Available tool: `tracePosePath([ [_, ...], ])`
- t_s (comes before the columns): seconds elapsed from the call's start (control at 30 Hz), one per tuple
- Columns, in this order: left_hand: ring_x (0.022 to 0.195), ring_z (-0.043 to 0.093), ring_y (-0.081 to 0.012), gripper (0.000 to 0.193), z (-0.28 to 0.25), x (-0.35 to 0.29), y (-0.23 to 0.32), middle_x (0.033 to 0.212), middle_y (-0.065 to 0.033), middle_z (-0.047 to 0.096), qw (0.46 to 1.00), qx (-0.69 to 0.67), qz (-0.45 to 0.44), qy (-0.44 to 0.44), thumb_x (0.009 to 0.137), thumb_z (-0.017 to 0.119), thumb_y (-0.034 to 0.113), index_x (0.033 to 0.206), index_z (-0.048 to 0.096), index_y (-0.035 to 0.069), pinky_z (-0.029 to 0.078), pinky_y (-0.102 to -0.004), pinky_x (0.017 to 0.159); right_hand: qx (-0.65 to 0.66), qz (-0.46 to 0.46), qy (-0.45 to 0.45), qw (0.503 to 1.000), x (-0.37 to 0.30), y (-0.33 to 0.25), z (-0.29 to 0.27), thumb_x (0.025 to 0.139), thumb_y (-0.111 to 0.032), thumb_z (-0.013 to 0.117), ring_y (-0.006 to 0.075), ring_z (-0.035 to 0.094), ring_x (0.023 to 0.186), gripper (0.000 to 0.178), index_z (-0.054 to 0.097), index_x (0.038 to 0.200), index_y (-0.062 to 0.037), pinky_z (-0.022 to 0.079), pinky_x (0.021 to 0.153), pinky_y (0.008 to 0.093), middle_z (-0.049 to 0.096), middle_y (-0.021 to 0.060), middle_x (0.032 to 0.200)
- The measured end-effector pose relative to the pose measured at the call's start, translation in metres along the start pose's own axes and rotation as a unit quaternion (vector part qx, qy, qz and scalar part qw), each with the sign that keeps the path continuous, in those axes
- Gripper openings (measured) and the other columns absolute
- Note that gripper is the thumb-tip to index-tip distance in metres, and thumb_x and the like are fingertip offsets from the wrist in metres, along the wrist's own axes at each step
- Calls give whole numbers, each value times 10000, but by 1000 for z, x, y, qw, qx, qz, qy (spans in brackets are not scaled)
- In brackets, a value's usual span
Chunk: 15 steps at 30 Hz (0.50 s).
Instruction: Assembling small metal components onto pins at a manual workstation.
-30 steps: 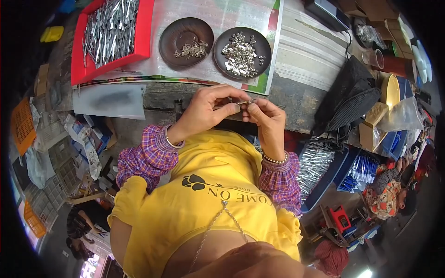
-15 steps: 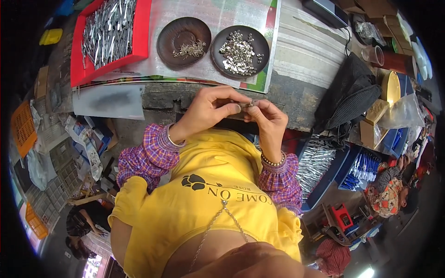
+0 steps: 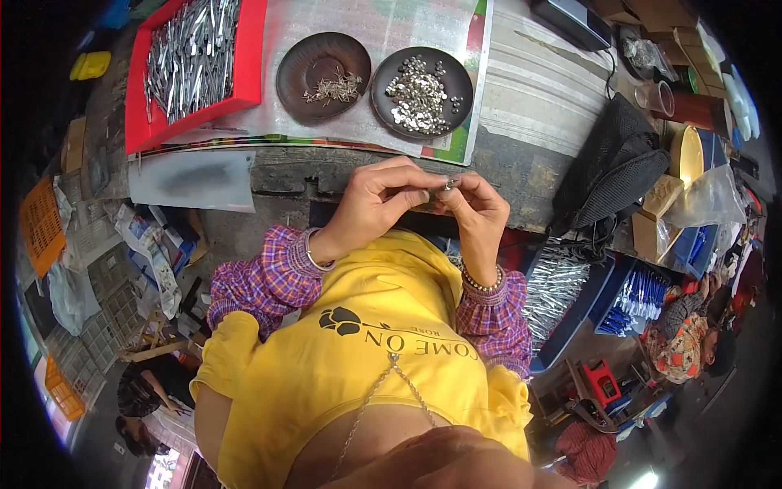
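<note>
Both of my hands meet in front of the table's near edge, fingertips almost touching. Between them is a small silvery metal piece (image 3: 448,186), too small to make out fully. My left hand (image 3: 376,200) is closed in a pinch, thumb and forefinger pointing right. My right hand (image 3: 479,212) pinches the metal piece between thumb and forefinger. Beyond the hands, a dark round dish (image 3: 293,61) holds thin metal pins (image 3: 332,88). Beside it, a second dark dish (image 3: 462,75) holds small shiny round pieces (image 3: 419,98). Whether the left fingers grip the same piece is hidden.
At the far left of the table is a red tray (image 3: 250,57) full of slim metal strips (image 3: 191,61). A black mesh bag (image 3: 611,167) hangs at the table's right. Blue bins (image 3: 562,346) of metal parts stand low on the right. Other people work at the lower sides.
Both hands have shifted slightly to the right and toward me, still pinched together. The dishes and tray have stayed in place.
</note>
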State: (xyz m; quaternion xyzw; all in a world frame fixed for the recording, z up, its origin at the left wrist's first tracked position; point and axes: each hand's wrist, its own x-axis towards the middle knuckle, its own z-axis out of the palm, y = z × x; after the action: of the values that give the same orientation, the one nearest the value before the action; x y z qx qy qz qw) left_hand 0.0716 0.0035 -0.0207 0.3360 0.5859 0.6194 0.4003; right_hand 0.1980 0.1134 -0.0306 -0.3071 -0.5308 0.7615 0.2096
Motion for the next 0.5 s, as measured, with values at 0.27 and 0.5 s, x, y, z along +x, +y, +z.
tracePosePath([
  [0.27,787,553,-114,233,0,0,1,872,-66,600,997,68,27,19,783,566,-93,983,656,-12,438,-211,677,-2,37,21,999,-3,-4,2,830,-10,607,93,568,629,54,627,836,40,480,577,215,616,47,764],
  [0.5,766,584,-139,206,0,3,8,863,-87,609,998,58,5,35,778,563,-83,955,654,-29,458,-233,673,23,64,18,998,0,-8,7,848,-34,590,96,583,620,91,640,842,42,483,574,207,647,74,762],
])
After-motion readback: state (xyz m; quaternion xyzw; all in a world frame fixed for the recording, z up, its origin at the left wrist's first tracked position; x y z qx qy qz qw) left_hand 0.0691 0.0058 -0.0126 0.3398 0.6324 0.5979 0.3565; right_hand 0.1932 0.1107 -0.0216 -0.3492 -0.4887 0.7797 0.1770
